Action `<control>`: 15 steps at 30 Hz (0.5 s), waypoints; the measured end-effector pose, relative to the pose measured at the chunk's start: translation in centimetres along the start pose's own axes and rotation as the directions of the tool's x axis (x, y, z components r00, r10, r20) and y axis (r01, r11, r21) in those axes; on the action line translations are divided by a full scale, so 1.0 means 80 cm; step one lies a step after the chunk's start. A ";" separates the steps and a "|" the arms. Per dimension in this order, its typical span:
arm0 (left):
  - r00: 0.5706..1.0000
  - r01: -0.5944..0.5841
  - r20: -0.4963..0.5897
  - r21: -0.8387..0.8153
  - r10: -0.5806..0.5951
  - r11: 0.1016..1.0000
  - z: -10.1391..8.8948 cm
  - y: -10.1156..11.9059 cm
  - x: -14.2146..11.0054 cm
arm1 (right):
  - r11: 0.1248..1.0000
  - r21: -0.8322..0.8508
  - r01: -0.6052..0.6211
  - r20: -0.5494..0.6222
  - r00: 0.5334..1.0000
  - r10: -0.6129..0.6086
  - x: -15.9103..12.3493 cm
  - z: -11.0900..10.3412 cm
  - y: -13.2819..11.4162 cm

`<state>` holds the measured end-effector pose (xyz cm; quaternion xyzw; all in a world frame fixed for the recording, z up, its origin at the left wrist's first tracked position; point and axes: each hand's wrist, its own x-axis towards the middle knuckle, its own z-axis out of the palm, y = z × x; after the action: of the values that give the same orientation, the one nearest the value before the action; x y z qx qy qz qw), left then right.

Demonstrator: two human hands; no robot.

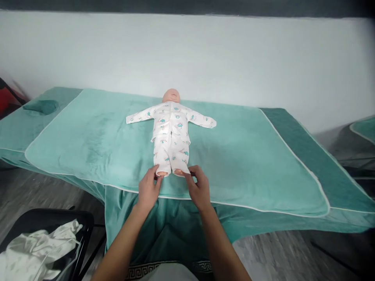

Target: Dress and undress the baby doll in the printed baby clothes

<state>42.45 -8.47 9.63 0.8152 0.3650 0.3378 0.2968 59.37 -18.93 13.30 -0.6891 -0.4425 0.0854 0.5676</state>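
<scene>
A baby doll (171, 95) lies on its back on a green-covered massage bed, its head toward the wall and its arms spread wide. It wears a white printed long-sleeved top (171, 119) and matching trousers (179, 150). With thumb and fingers, my left hand (149, 188) pinches the hem of the trouser leg on the left. My right hand (199, 186) grips the outer hem of the other leg the same way. The doll's feet show only slightly inside the two cuffs.
A green velvety cover with white piping (249, 156) spreads over the bed (293, 128). At lower left, a black chair (58, 215) bears a crumpled pale cloth (41, 246). The white wall (187, 54) stands right behind the bed. Something red (7, 99) shows at far left.
</scene>
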 end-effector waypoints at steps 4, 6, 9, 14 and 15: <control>0.995 -0.095 -0.005 0.055 0.095 0.994 -0.002 0.003 -0.002 | 0.992 -0.075 0.097 -0.005 0.995 -0.098 0.006 -0.004 -0.009; 0.994 -0.105 -0.009 0.088 0.106 0.991 0.002 0.003 -0.003 | 0.989 -0.120 0.091 0.039 0.995 -0.087 0.004 0.000 -0.001; 0.992 -0.119 -0.020 0.196 0.125 0.973 0.011 0.002 -0.005 | 0.986 -0.142 0.091 0.055 0.995 -0.084 -0.006 0.010 0.014; 0.978 -0.175 -0.060 0.292 0.200 0.940 0.019 -0.001 -0.006 | 0.972 -0.162 0.170 -0.001 0.985 -0.172 -0.019 0.016 0.018; 0.975 -0.187 -0.063 0.301 0.215 0.935 0.019 -0.002 -0.006 | 0.967 -0.161 0.195 0.003 0.980 -0.197 -0.020 0.016 0.016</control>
<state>43.33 -9.15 8.45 0.8662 0.3395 0.3468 0.1190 58.29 -19.14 11.19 -0.6859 -0.5103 -0.0115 0.5187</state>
